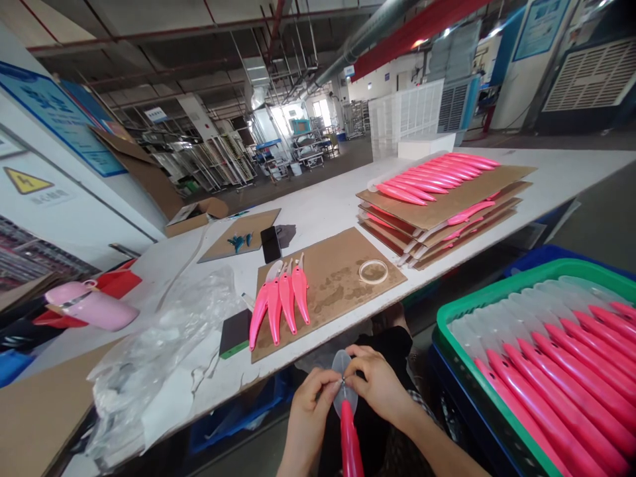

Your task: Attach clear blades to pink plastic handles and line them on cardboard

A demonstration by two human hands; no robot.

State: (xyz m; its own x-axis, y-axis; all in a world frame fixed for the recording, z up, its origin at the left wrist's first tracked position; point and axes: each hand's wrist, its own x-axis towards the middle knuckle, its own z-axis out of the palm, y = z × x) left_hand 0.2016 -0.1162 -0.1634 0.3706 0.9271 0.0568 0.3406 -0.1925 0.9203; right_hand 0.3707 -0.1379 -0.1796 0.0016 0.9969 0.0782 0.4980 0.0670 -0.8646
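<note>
Below the table's front edge, both my hands pinch one pink lure-shaped plastic piece (350,445) with a clear lip (344,368) at its top. My left hand (309,405) has its fingers closed on the clear lip from the left. My right hand (378,384) pinches the same spot from the right. Just above, on a cardboard sheet (342,278), lie several finished pink pieces (281,301) side by side, and a ring of clear tape (373,271).
A green crate (477,298) with many pink pieces stands at my right. A stack of cardboard sheets (447,212) carrying pink pieces lies on the white table (328,205). At left are crumpled clear plastic bags (163,338), a pink bottle (94,306) and a black block (271,244).
</note>
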